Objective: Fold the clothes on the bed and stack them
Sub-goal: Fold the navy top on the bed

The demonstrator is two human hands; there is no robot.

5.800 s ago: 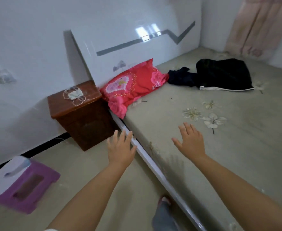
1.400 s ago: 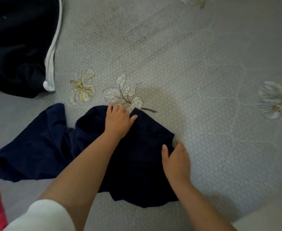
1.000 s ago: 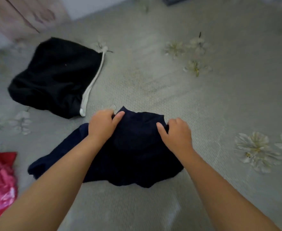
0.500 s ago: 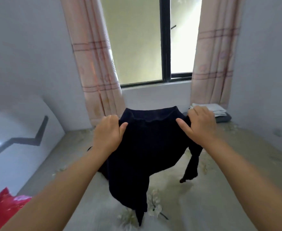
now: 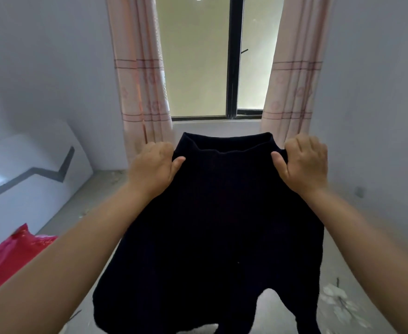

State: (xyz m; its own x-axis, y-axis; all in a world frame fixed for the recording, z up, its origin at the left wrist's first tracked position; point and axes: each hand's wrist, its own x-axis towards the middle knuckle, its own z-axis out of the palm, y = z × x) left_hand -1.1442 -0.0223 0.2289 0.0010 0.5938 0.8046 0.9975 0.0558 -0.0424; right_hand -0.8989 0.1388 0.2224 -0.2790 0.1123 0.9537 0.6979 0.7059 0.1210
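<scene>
Left hand (image 5: pixel 153 168), right hand (image 5: pixel 303 162) pinch top corners of dark garment (image 5: pixel 222 225), hanging above bed (image 5: pixel 357 280).

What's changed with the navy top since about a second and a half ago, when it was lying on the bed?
The navy top has been lifted off the bed and now hangs spread in front of the window. The left hand and right hand, which were gathering it on the mattress, each grip a side of its upper edge. The red pillow is unmoved.
</scene>
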